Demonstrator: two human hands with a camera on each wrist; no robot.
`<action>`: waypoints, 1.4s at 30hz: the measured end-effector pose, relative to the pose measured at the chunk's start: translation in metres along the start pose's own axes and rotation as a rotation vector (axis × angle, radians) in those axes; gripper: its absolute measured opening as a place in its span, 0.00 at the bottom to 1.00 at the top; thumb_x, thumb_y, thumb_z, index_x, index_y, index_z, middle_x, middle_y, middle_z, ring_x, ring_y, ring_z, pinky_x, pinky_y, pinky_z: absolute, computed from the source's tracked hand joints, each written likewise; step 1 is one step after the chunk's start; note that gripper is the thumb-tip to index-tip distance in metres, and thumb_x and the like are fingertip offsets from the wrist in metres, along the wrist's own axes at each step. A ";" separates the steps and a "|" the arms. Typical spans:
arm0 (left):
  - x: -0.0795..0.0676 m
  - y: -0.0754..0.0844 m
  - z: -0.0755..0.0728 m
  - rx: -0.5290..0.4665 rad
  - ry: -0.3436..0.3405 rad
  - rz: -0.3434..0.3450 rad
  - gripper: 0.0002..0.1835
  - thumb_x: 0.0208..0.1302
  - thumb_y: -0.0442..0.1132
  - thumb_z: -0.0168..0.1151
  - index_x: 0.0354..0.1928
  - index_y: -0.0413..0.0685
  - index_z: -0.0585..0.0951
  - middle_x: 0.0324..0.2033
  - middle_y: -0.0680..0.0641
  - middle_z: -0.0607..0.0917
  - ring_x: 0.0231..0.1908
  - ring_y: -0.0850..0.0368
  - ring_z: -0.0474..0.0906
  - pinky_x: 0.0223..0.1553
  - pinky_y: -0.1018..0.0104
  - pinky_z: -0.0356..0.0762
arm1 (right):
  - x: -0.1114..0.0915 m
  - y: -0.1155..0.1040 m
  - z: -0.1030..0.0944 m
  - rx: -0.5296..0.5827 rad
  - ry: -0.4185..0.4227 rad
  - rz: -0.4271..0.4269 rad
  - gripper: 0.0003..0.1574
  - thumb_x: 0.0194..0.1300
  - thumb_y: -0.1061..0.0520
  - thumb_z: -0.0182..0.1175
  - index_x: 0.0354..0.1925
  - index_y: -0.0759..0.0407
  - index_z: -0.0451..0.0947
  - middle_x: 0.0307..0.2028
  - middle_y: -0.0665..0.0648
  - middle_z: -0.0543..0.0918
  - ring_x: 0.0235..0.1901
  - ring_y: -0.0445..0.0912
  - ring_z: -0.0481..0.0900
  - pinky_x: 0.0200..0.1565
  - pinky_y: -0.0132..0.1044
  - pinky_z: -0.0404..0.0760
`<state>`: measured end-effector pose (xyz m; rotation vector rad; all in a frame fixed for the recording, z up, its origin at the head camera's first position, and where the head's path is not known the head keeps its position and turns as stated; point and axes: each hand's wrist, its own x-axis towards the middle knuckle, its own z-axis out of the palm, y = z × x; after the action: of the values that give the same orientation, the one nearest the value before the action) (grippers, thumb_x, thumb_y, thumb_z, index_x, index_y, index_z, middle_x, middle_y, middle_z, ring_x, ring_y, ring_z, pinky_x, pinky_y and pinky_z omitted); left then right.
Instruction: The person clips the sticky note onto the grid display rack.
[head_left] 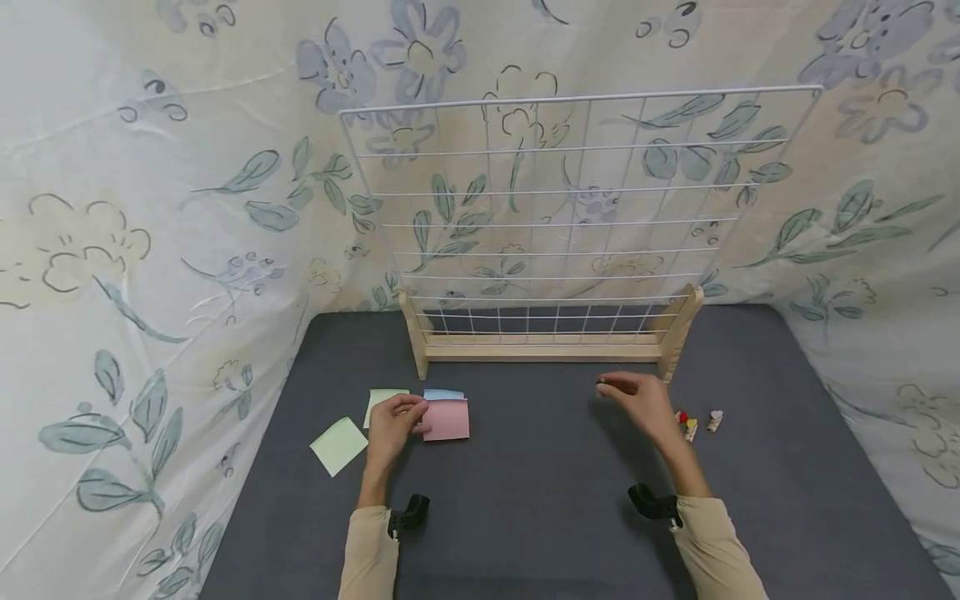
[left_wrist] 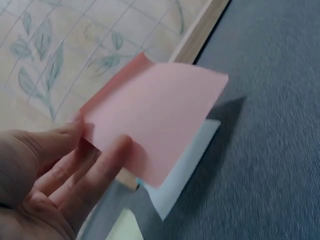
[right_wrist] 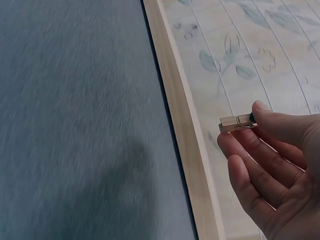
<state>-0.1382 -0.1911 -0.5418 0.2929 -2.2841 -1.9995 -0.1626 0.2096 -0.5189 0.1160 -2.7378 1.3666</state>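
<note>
Between thumb and fingers, my left hand pinches a pink sticky note by its edge, lifted above the table. A blue sticky note lies beneath and behind it. My right hand holds a small wooden clothespin between thumb and fingertips; a bit of dark blue shows on it by the thumb. In the head view this clothespin is mostly hidden by the fingers. Two pale green notes, one nearer and one partly behind the left hand, lie on the table.
A white wire grid stands upright in a wooden base at the table's back. Several small decorated clothespins lie right of my right hand, one with a whitish top. Floral cloth hangs behind the dark table.
</note>
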 end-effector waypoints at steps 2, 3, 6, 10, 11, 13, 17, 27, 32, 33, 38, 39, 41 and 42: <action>0.003 0.002 0.004 0.000 0.013 0.015 0.07 0.62 0.28 0.66 0.39 0.29 0.83 0.31 0.36 0.86 0.27 0.55 0.84 0.28 0.60 0.89 | 0.005 -0.008 0.005 0.011 -0.011 -0.015 0.16 0.65 0.55 0.66 0.48 0.64 0.85 0.40 0.61 0.88 0.40 0.55 0.86 0.41 0.50 0.87; 0.004 0.004 0.005 0.001 0.022 0.019 0.06 0.62 0.28 0.66 0.39 0.29 0.83 0.31 0.35 0.86 0.27 0.55 0.84 0.28 0.60 0.89 | 0.007 -0.011 0.007 0.018 -0.020 -0.023 0.16 0.65 0.55 0.66 0.48 0.64 0.85 0.40 0.61 0.88 0.40 0.55 0.86 0.41 0.50 0.87; 0.007 0.008 0.011 -0.006 0.043 0.027 0.06 0.63 0.29 0.65 0.39 0.29 0.84 0.31 0.35 0.87 0.27 0.55 0.85 0.28 0.60 0.89 | 0.014 -0.022 0.014 0.038 -0.032 -0.054 0.15 0.65 0.56 0.66 0.47 0.64 0.85 0.39 0.61 0.88 0.39 0.54 0.86 0.42 0.50 0.87; 0.012 0.014 0.018 -0.021 0.044 0.032 0.07 0.64 0.30 0.65 0.39 0.30 0.84 0.32 0.35 0.87 0.28 0.54 0.85 0.28 0.59 0.89 | 0.022 -0.035 0.022 0.042 -0.057 -0.095 0.15 0.64 0.57 0.67 0.47 0.65 0.85 0.40 0.61 0.88 0.40 0.54 0.86 0.43 0.50 0.87; 0.013 0.015 0.020 -0.024 0.040 0.035 0.07 0.64 0.30 0.65 0.39 0.30 0.84 0.32 0.35 0.87 0.28 0.54 0.84 0.28 0.59 0.89 | 0.024 -0.038 0.024 0.039 -0.066 -0.102 0.15 0.64 0.57 0.67 0.47 0.64 0.85 0.40 0.61 0.88 0.40 0.54 0.86 0.43 0.50 0.87; 0.016 0.019 0.024 -0.026 0.037 0.040 0.07 0.64 0.30 0.65 0.39 0.30 0.84 0.33 0.35 0.87 0.28 0.53 0.84 0.28 0.60 0.89 | 0.026 -0.045 0.027 0.035 -0.084 -0.111 0.16 0.65 0.57 0.66 0.47 0.64 0.85 0.41 0.61 0.87 0.40 0.54 0.86 0.43 0.50 0.87; 0.021 0.025 0.030 -0.026 0.035 0.049 0.07 0.64 0.30 0.65 0.39 0.30 0.83 0.32 0.35 0.87 0.27 0.54 0.84 0.27 0.61 0.89 | 0.029 -0.054 0.031 0.044 -0.103 -0.129 0.16 0.65 0.56 0.66 0.48 0.65 0.85 0.41 0.60 0.87 0.41 0.53 0.86 0.44 0.50 0.87; 0.031 0.049 0.030 -0.031 0.052 0.149 0.07 0.65 0.31 0.65 0.38 0.31 0.84 0.32 0.33 0.86 0.23 0.48 0.86 0.27 0.61 0.89 | 0.043 -0.083 0.035 0.067 -0.094 -0.187 0.16 0.65 0.57 0.66 0.49 0.64 0.85 0.41 0.61 0.87 0.40 0.53 0.86 0.44 0.49 0.87; 0.038 0.072 0.033 -0.036 0.083 0.191 0.07 0.64 0.29 0.65 0.39 0.29 0.83 0.32 0.32 0.86 0.24 0.50 0.86 0.26 0.63 0.88 | 0.054 -0.103 0.027 0.065 -0.082 -0.245 0.15 0.65 0.58 0.65 0.48 0.64 0.84 0.41 0.61 0.87 0.39 0.53 0.86 0.42 0.48 0.87; 0.040 0.078 0.033 -0.041 0.085 0.204 0.07 0.64 0.29 0.65 0.39 0.29 0.83 0.32 0.32 0.85 0.24 0.49 0.86 0.26 0.63 0.88 | 0.056 -0.107 0.025 0.064 -0.084 -0.256 0.15 0.66 0.58 0.65 0.49 0.64 0.84 0.41 0.61 0.87 0.39 0.53 0.86 0.42 0.48 0.87; 0.048 0.100 0.032 -0.077 0.067 0.272 0.08 0.64 0.29 0.64 0.41 0.27 0.83 0.33 0.30 0.85 0.26 0.43 0.86 0.28 0.61 0.88 | 0.068 -0.128 0.015 0.049 -0.093 -0.280 0.17 0.67 0.56 0.64 0.50 0.63 0.84 0.42 0.61 0.87 0.40 0.53 0.86 0.44 0.48 0.87; 0.049 0.105 0.032 -0.082 0.061 0.284 0.09 0.64 0.29 0.64 0.41 0.26 0.83 0.33 0.29 0.85 0.26 0.42 0.85 0.29 0.60 0.88 | 0.070 -0.132 0.013 0.045 -0.096 -0.279 0.17 0.67 0.55 0.64 0.50 0.63 0.84 0.43 0.61 0.87 0.41 0.53 0.86 0.44 0.48 0.87; 0.053 0.112 0.031 -0.108 0.049 0.299 0.11 0.65 0.30 0.64 0.42 0.25 0.82 0.32 0.29 0.84 0.25 0.40 0.85 0.30 0.59 0.89 | 0.074 -0.141 0.009 0.041 -0.098 -0.280 0.17 0.67 0.54 0.64 0.51 0.62 0.84 0.43 0.61 0.87 0.41 0.53 0.86 0.44 0.48 0.86; 0.054 0.116 0.031 -0.116 0.046 0.306 0.11 0.65 0.30 0.64 0.43 0.25 0.82 0.31 0.29 0.84 0.25 0.41 0.85 0.30 0.58 0.88 | 0.076 -0.145 0.008 0.038 -0.098 -0.280 0.17 0.67 0.54 0.64 0.51 0.62 0.84 0.43 0.61 0.87 0.41 0.52 0.86 0.44 0.48 0.86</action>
<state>-0.2068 -0.1581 -0.4340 -0.0196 -2.0301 -1.9351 -0.2233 0.1143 -0.4007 0.5593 -2.6430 1.3665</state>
